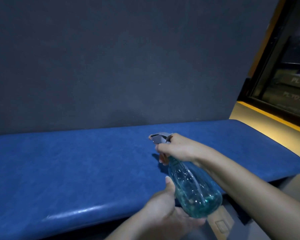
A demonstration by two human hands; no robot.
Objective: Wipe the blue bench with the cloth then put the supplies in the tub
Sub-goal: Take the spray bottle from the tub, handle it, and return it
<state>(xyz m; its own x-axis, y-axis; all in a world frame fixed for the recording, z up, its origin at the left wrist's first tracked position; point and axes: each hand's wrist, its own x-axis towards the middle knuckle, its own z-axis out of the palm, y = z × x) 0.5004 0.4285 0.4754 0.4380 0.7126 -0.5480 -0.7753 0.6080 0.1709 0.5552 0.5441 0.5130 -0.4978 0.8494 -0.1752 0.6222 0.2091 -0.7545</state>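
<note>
Bench point(76, 161): a blue padded seat ran across the view, its front edge glossy, a dark wall point(111, 58) behind its back edge.
Left hand point(164, 210): open and cupped under the base of the bottle, thumb up along its side, at the bench's front edge.
Spray bottle point(194, 189): clear teal, a little liquid inside, tilted with its grey nozzle pointing left over the seat.
Right hand point(176, 149): closed around the bottle's neck, fingers on the trigger.
Window point(287, 70): dark glass beyond the bench's right end.
</note>
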